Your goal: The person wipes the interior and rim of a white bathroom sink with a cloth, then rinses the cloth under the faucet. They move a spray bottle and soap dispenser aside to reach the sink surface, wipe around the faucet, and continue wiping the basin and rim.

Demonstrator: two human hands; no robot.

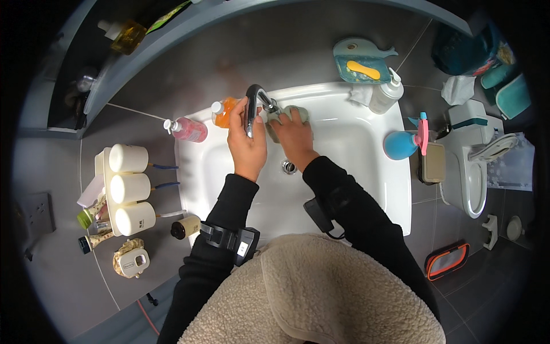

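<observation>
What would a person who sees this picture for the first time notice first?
Probably the two hands meeting over the white sink: the left hand is wrapped around the chrome faucet, while the right hand presses a grey-green cloth against its base. After that, the colours stand out: an orange bottle and a pink pump bottle at the sink's left rear corner, and a blue whale-shaped soap dish behind it on the right.
</observation>
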